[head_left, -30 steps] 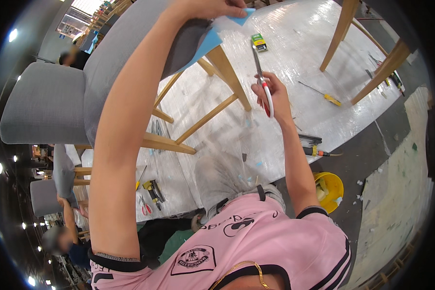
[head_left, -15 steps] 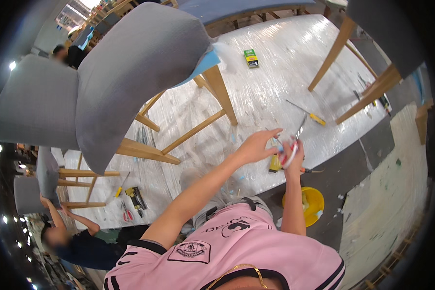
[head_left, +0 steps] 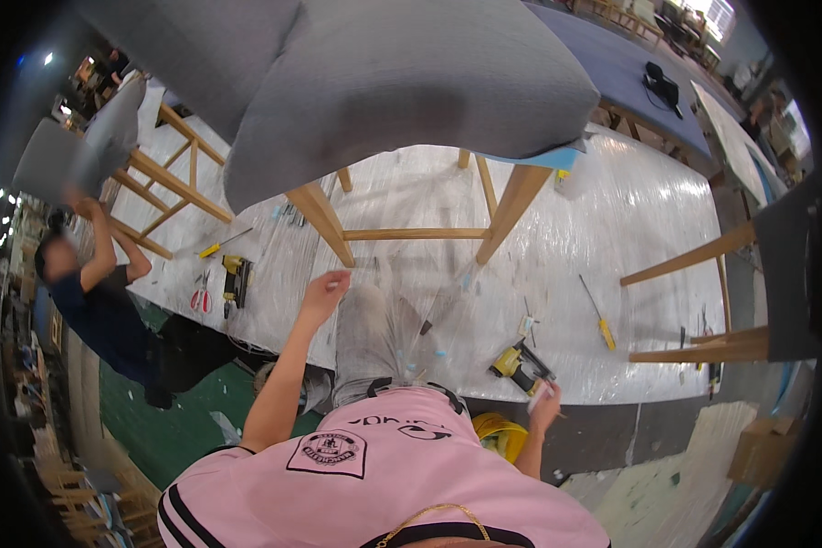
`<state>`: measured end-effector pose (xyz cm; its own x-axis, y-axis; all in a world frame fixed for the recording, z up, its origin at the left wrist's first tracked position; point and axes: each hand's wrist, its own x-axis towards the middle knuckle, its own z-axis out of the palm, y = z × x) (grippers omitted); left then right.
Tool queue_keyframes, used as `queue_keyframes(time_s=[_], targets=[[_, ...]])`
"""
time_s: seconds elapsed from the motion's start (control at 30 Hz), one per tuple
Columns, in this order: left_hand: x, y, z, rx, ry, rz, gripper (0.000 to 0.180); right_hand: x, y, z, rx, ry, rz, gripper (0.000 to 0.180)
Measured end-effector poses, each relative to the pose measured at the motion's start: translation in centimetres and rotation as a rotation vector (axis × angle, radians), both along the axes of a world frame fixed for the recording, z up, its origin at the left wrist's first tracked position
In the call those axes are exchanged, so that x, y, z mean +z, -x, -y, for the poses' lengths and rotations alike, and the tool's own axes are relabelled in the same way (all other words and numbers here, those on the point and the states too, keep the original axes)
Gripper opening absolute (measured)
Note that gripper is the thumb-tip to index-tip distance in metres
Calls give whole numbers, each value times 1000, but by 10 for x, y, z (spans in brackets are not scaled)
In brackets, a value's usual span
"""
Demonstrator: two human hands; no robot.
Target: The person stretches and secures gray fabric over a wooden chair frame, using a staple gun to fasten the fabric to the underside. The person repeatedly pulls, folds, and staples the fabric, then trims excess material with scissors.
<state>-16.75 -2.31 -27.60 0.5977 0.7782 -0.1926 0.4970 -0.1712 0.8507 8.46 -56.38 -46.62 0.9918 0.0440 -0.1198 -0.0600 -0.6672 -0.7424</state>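
A grey upholstered chair (head_left: 402, 87) with wooden legs (head_left: 511, 215) stands before me on the plastic-wrapped table (head_left: 402, 201). My left hand (head_left: 324, 294) is just below its front left leg, fingers curled together; any small thing between them is too small to name. My right hand (head_left: 545, 406) is low at the table's near edge, closed round something pale and pinkish that I cannot make out. Just beyond it lies a yellow-and-black staple gun (head_left: 521, 365). A yellow-handled screwdriver (head_left: 603, 324) rests farther right.
Red-handled scissors (head_left: 201, 297), a second staple gun (head_left: 236, 281) and another screwdriver (head_left: 215, 247) lie to the left. There, a co-worker (head_left: 100, 301) handles another grey chair (head_left: 119, 123). A yellow bucket (head_left: 502, 437) stands below the table edge. A dark chair's legs (head_left: 703, 352) stand at right.
My view has turned, bringing the chair to the middle. My hands have moved apart, the left toward the chair leg, the right lower. The scissors in my right hand no longer show clearly.
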Motion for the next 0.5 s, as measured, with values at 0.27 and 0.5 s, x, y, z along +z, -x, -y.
queue_keyframes(time_s=[0.27,0.5], targets=[[15,13,92,-104,44,135,32,-105,-76,-181,580,257,191,41],[84,14,88,-183,-375,123,25,115,-319,-293,589,-624,-94,38]])
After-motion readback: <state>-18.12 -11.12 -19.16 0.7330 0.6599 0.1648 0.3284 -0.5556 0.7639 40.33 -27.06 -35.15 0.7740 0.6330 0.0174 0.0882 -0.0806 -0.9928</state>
